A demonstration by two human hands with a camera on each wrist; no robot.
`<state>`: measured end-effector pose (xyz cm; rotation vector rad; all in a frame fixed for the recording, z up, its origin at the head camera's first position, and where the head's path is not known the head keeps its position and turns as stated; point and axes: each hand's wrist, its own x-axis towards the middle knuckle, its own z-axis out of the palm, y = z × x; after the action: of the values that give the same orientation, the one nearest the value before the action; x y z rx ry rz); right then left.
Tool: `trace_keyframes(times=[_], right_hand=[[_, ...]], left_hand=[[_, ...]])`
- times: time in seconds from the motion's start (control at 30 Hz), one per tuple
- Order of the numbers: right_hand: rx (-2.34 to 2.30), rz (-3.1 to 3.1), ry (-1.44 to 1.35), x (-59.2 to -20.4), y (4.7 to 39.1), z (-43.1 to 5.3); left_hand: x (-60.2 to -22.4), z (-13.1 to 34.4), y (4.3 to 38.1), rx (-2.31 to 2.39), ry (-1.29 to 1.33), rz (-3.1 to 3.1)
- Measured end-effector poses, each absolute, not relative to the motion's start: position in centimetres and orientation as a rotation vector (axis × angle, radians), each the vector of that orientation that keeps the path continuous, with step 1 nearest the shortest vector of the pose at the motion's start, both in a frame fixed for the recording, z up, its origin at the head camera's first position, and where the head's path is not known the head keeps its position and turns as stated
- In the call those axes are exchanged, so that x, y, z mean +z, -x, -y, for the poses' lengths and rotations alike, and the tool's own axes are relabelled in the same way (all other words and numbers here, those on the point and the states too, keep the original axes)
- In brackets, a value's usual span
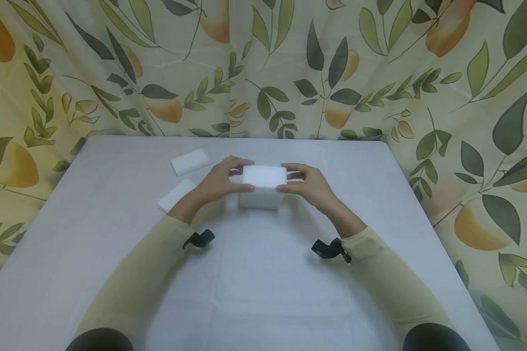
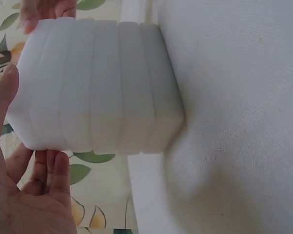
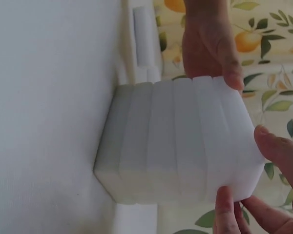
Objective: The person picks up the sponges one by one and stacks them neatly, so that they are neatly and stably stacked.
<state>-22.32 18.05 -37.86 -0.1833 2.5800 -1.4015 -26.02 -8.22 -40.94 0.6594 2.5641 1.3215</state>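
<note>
- My left hand (image 1: 217, 181) and right hand (image 1: 314, 187) hold the top of the white stack (image 1: 260, 200).
- I think I'm straightening it.
- Letting go needs gentle care.

The stack (image 2: 97, 87) looks like white foam, matt and smooth; the loose blocks (image 1: 190, 162) share that finish. White cloth covers the worktop (image 1: 268, 282), finely textured, matt, faintly creased. The curtain (image 1: 285, 68) looks like printed cloth, the sleeves (image 1: 136, 268) soft matt cloth, the wrist mounts (image 1: 205, 237) black plastic, slightly glossy
</note>
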Motion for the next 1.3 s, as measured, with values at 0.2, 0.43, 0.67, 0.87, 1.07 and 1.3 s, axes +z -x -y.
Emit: trace_keyframes(times=[0.2, 0.43, 0.67, 0.87, 1.07, 1.3], right_hand=[[-1.517, -2.519, 0.252, -38.4, 22.4, -18.2], [-1.552, -2.472, 0.248, -38.7, 22.6, -18.3], [-1.508, -2.492, 0.223, -38.4, 22.7, -18.3], [-1.422, -2.537, 0.176, -37.9, 22.7, -18.3], [-1.36, -2.556, 0.202, -37.1, 22.8, -18.1], [-1.354, -2.548, 0.196, -36.5, 23.0, -17.8]], left_hand=[[-41.0, 8.2, 26.0, 1.333, -0.664, -2.551], [-41.0, 8.3, 26.0, 1.351, -0.67, -2.527], [-41.0, 8.2, 25.9, 1.352, -0.67, -2.527], [-41.1, 8.2, 26.1, 1.36, -0.671, -2.518], [-41.0, 8.2, 26.0, 1.351, -0.67, -2.528], [-40.8, 8.2, 25.8, 1.341, -0.64, -2.53]])
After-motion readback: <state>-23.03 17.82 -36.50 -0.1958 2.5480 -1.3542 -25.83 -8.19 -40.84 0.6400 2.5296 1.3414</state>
